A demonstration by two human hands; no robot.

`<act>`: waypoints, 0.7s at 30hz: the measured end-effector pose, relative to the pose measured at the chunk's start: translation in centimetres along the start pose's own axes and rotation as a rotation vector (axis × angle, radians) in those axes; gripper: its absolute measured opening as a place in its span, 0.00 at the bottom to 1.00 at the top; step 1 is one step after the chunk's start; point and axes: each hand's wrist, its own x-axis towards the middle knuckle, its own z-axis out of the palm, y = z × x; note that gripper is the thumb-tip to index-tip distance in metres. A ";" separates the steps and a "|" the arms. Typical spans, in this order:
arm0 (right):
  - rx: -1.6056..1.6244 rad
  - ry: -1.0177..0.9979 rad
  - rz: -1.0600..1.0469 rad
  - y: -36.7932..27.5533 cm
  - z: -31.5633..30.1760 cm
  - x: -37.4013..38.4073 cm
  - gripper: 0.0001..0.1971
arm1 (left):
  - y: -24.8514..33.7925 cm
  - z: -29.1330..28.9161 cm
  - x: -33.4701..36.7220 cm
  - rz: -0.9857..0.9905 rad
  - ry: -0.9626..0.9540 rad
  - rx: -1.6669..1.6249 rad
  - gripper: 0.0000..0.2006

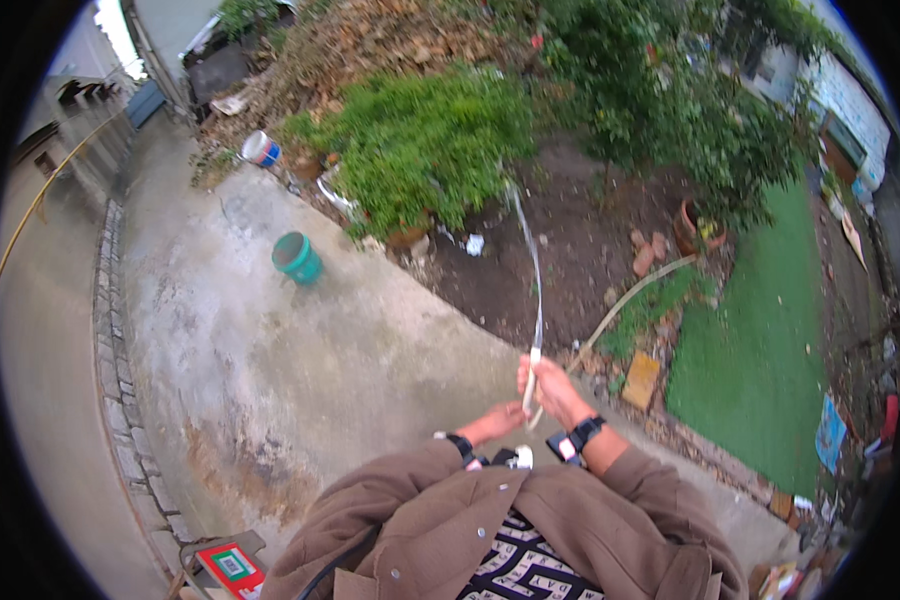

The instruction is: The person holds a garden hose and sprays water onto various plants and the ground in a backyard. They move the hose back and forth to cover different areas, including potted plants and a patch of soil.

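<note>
A pale garden hose (529, 392) sends a thin stream of water (535, 270) up and away over the soil toward a leafy green bush (420, 150). My right hand (552, 390) is wrapped round the hose just below its mouth. Lower down, my left hand (498, 421) is closed at the bend of the hose, its fingertips partly hidden. Beyond my right hand the rest of the hose runs over the bed's edge to a clay pot (692, 228) at the right.
On the concrete at the left stands a green bucket (297, 259). A white and blue pail (261, 149) lies tipped by the bed. Bricks (649, 253) and a yellowish block (641, 380) lie near a strip of green matting (750, 330). A red box (232, 568) is at lower left.
</note>
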 end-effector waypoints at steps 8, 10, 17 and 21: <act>-0.055 0.003 0.049 -1.1 0.3 -0.6 0.13 | 0.0 -0.2 0.0 0.039 -0.024 -0.037 0.13; -0.055 -0.001 0.060 -1.3 0.5 -0.7 0.13 | 0.5 -0.3 -0.4 0.042 -0.006 -0.028 0.13; -0.062 0.042 -0.011 -0.9 0.2 -1.0 0.13 | 1.8 -0.1 -0.8 0.047 0.033 0.004 0.13; -0.063 0.089 -0.067 -0.1 -0.5 -0.5 0.11 | 2.5 0.0 -0.9 0.035 0.014 -0.003 0.14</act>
